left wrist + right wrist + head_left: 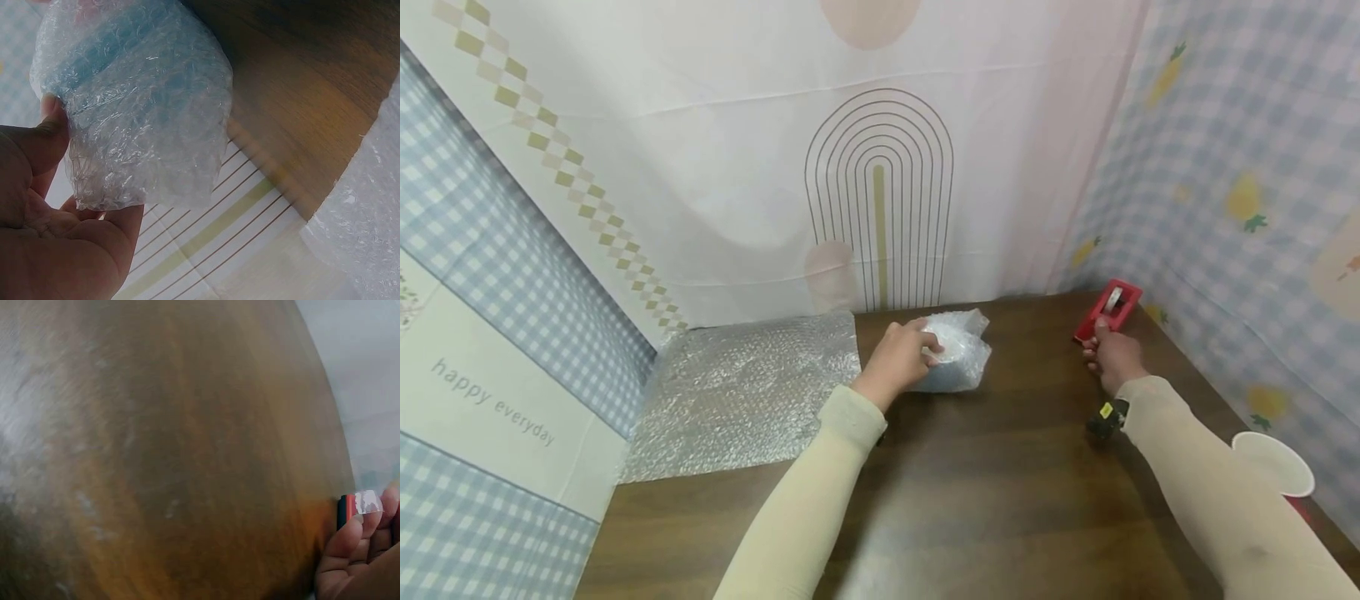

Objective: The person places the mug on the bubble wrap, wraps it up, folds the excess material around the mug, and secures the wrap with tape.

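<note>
A bundle in bubble wrap (957, 358) lies on the wooden table, with something light blue showing through the plastic. My left hand (901, 354) holds it by its left side; in the left wrist view the thumb and fingers grip the edge of the bubble wrap (144, 131). Farther right, at the back, is a red tape dispenser (1122, 302) with a roll in it. My right hand (1117, 354) is at its near end, fingers curled. In the right wrist view a short end of clear tape (369, 502) shows at the fingertips, beside the dispenser's red and black edge.
A flat sheet of bubble wrap (745, 400) covers the table's back left. A white round-rimmed container (1273, 464) stands at the right edge, partly behind my right forearm. Printed cloth hangs (737, 167) behind the table and along both sides.
</note>
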A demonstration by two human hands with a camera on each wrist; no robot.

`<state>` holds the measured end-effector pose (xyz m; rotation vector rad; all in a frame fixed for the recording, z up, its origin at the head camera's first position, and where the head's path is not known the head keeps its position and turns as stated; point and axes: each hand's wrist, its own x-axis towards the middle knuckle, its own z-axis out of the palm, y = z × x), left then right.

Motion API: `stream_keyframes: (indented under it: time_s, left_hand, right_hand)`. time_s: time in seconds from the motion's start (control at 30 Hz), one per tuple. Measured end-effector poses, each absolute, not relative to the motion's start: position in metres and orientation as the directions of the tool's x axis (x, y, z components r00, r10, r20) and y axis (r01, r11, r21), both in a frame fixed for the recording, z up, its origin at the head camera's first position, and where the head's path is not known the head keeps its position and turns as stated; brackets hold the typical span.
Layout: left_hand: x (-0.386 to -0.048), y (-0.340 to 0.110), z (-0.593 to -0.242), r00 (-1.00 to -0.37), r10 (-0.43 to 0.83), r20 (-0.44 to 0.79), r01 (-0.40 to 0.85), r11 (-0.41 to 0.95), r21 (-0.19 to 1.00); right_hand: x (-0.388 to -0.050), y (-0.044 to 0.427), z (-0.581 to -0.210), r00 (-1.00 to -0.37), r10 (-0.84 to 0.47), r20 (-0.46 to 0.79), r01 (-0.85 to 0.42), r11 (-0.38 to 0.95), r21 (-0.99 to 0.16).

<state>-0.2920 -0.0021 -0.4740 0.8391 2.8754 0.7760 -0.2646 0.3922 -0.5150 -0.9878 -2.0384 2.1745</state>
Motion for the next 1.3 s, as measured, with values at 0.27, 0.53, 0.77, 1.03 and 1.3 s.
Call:
stream_keyframes:
  time_s: [0.27, 0.53, 0.77, 1.03, 1.3]
  left_hand:
    - [-0.293, -0.001, -0.476, -0.856, 0.511, 0.083, 0.485, 0.736, 0.473]
    - [-0.294, 0.0, -0.477, -0.855, 0.513, 0.082, 0.484, 0.729, 0.484]
    - [-0.293, -0.002, -0.477, -0.853, 0.515, 0.084, 0.489, 0.733, 0.474]
    - [-0.295, -0.002, -0.479, -0.856, 0.509, 0.091, 0.486, 0.731, 0.479]
    - [-0.295, -0.001, -0.48, -0.855, 0.511, 0.091, 0.487, 0.729, 0.482]
  right_hand:
    - [-0.265, 0.393, -0.535, -0.825, 0.44, -0.353, 0.332, -0.128, -0.935]
    - [-0.262, 0.398, -0.541, -0.82, 0.433, -0.374, 0.356, -0.126, -0.926]
    - [-0.267, 0.397, -0.546, -0.795, 0.469, -0.385, 0.347, -0.168, -0.923]
    - [-0.272, 0.398, -0.548, -0.782, 0.491, -0.384, 0.321, -0.21, -0.923]
    - [-0.272, 0.404, -0.55, -0.775, 0.488, -0.402, 0.327, -0.235, -0.915]
